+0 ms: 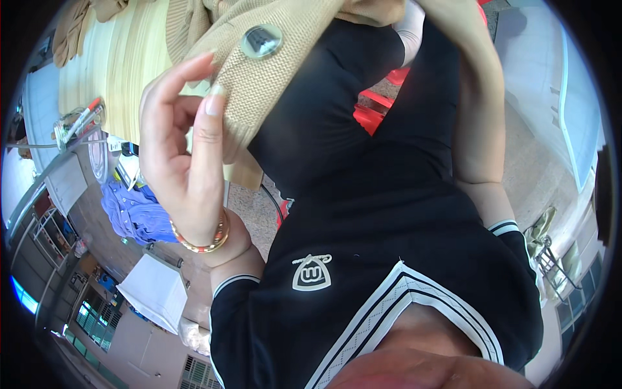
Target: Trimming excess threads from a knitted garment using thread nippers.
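My left hand, with a beaded bangle at the wrist, is at the edge of a beige knit cardigan. Its index finger and thumb are bent, and the other fingers curl behind the thumb against the knit edge. The fingertips farthest back are partly hidden. A large shiny round button sits on the knit band just beyond the fingertips. The band slants from the far middle down toward me, over my dark trousers. My right forearm reaches away past the top of the picture, so its hand is out of sight.
A pale wood-striped table lies at the far left, with a holder of pens by its edge. Blue folded clothing is left of my arm. Red plastic shows between my legs. A whitish panel stands at right.
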Tool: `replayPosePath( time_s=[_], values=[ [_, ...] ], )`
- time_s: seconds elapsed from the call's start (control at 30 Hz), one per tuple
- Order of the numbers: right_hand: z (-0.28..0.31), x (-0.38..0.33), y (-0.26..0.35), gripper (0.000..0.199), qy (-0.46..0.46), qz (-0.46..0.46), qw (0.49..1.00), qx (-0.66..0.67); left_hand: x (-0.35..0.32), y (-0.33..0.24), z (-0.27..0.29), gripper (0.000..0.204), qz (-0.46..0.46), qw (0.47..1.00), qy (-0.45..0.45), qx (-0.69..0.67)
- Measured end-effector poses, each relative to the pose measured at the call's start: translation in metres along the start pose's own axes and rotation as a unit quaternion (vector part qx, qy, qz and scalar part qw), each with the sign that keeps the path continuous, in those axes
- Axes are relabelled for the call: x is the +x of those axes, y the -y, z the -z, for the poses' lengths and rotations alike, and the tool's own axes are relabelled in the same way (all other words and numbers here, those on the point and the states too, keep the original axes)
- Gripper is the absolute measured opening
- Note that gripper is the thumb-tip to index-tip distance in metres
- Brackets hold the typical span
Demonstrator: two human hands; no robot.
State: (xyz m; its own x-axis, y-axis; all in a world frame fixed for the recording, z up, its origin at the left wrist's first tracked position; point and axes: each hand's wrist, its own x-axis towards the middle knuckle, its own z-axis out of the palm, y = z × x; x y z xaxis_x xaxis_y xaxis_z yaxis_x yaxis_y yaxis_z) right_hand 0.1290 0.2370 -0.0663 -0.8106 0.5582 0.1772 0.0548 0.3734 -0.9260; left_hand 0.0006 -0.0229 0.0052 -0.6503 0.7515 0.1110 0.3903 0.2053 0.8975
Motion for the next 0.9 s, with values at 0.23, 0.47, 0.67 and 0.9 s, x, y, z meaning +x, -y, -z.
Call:
replayPosePath(
  time_s=[0.23, 0.47, 0.67, 0.9],
  values=[
    [-0.014, -0.027, 0.052, 0.023, 0.019, 0.069, 0.997, -0.002, 0.007, 0.013, -0.002, 0.018, -0.127, 0.985, -0.027, 0.117],
    [-0.049, -0.009, 0.042, 0.036, 0.032, 0.399, 0.909, -0.115, 0.018, 0.009, -0.006, 0.017, -0.145, 0.976, -0.011, 0.163],
    [-0.050, -0.020, 0.053, 0.034, 0.065, 0.291, 0.952, -0.063, 0.023, 0.017, -0.013, 0.009, -0.255, 0.936, -0.049, 0.237],
    [-0.056, -0.022, 0.047, 0.033, 0.077, 0.133, 0.967, 0.202, 0.031, 0.023, -0.023, 0.005, -0.246, 0.958, -0.074, 0.128]
  ],
)
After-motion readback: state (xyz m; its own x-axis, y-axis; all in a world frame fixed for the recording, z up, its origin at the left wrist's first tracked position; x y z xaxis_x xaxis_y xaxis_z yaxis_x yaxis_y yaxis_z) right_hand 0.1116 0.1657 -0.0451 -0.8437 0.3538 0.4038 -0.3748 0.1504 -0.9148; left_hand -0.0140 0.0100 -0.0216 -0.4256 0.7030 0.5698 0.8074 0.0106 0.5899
